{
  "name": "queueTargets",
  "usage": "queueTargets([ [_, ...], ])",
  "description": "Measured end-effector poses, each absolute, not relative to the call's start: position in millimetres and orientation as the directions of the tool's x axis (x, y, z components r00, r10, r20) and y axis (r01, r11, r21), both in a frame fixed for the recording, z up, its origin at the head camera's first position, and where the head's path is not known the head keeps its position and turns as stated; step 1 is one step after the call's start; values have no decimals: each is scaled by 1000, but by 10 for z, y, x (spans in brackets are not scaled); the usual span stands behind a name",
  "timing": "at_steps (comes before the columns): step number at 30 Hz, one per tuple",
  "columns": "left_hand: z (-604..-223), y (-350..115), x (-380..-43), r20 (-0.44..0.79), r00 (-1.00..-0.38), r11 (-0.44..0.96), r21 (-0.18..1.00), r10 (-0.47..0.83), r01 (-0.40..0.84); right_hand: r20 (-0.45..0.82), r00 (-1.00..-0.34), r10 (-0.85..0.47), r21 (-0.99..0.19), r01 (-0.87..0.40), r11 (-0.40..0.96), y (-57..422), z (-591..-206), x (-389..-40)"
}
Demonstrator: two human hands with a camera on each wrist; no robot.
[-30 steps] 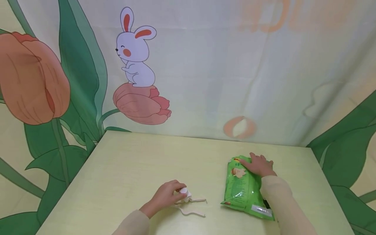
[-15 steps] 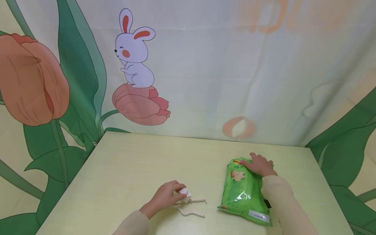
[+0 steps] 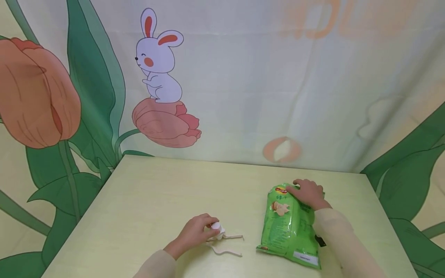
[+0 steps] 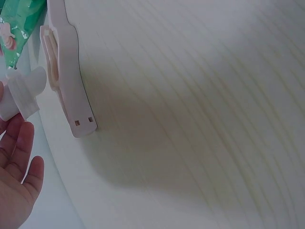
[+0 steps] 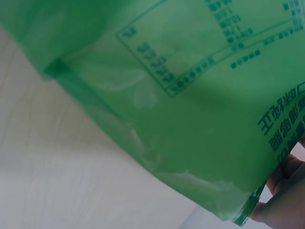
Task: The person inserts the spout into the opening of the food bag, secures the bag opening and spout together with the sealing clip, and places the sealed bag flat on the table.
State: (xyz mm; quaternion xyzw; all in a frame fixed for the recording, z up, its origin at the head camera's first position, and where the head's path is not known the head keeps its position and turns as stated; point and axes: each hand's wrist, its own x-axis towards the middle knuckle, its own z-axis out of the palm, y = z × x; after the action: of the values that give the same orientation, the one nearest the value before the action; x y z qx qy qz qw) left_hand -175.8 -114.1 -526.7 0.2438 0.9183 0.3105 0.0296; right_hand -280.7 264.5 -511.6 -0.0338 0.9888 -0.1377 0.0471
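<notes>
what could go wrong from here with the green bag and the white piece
The right hand grips the green bag near its far end, so the bag might slip or crease there. The left hand pinches the white piece with its fingertips, so it could drop.

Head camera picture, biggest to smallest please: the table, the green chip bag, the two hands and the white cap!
1. Table
2. Green chip bag
3. Left hand and right hand: too alike to rank
4. White cap
</notes>
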Motion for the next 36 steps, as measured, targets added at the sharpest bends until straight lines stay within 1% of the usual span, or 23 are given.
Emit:
queueTargets([
  [9,-5264,-1155,-1748,103,-878,682,590,467,432,30,-994,-101,-238,-105,966,2596,-4996,-2720],
  [21,-5261,-1161,-1747,100,-877,684,587,470,433,147,-975,-167,-254,-201,946,2488,-4802,-2552],
  [29,-5252,-1162,-1744,101,-880,686,588,464,429,259,-941,-217,-248,-282,927,2415,-4667,-2416],
  [36,-5251,-1159,-1750,105,-882,685,591,459,426,358,-892,-276,-173,-354,919,2389,-4601,-2326],
])
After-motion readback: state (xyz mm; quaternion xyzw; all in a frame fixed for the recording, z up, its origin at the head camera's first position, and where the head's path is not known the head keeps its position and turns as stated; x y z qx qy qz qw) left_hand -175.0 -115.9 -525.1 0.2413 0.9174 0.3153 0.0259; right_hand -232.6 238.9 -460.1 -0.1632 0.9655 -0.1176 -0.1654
